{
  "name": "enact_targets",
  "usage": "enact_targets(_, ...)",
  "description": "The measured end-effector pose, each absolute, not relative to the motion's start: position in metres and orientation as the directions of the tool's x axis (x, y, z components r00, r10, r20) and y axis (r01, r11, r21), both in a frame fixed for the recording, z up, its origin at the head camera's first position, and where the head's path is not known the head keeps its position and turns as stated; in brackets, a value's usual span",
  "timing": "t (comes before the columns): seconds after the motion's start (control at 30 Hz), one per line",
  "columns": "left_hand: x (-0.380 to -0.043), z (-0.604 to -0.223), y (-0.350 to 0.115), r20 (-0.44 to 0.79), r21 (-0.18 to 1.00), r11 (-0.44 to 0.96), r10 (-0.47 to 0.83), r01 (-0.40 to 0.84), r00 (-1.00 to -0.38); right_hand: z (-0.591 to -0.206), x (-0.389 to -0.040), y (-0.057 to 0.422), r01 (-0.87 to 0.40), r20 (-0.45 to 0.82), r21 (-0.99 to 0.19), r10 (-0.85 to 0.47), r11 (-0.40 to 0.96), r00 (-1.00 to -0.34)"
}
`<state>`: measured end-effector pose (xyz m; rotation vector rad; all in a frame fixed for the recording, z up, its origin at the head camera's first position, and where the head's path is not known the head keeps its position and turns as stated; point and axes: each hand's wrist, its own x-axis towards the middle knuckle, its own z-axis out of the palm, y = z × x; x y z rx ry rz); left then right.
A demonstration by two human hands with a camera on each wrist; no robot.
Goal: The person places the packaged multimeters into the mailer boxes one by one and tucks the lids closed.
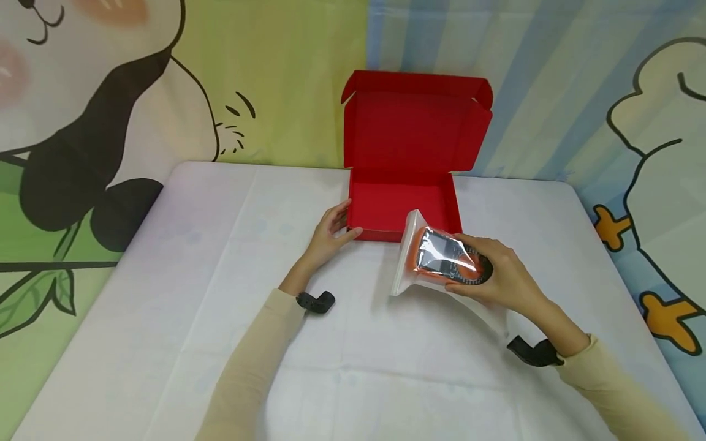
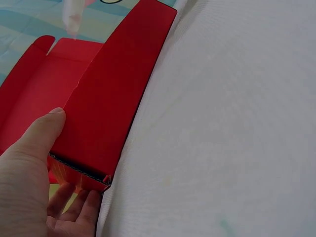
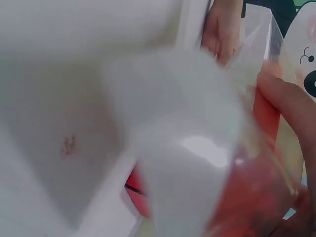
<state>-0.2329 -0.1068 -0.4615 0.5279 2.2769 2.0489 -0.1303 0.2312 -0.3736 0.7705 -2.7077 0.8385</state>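
Note:
A red cardboard box (image 1: 405, 199) stands on the table with its lid raised at the back, and its inside shows bare. My left hand (image 1: 329, 231) holds its front left corner. In the left wrist view the thumb (image 2: 58, 116) presses the front wall and the fingers (image 2: 81, 207) lie round the left side. My right hand (image 1: 499, 269) grips an orange-and-black multimeter (image 1: 436, 254) in a clear plastic bag (image 1: 405, 263), tilted in front of the box's right part. In the right wrist view the bag (image 3: 187, 123) is blurred and hides much of the multimeter.
White cloth covers the table (image 1: 220, 294). Behind it hangs a printed cloth (image 1: 276, 79) with cartoon animals and stripes. The raised lid (image 1: 413, 128) stands before this backdrop. A black wrist strap part (image 1: 317, 302) shows on the left arm, another (image 1: 535, 352) on the right.

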Motion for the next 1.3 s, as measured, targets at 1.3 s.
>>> enact_targets(1.3, -0.224, -0.447, -0.107, 0.210, 0.968, 0.070, 0.290, 0.240, -0.934, -0.357, -0.202, 0.205, -0.290, -0.093, -0.539, -0.399, 0.790, -0.912)
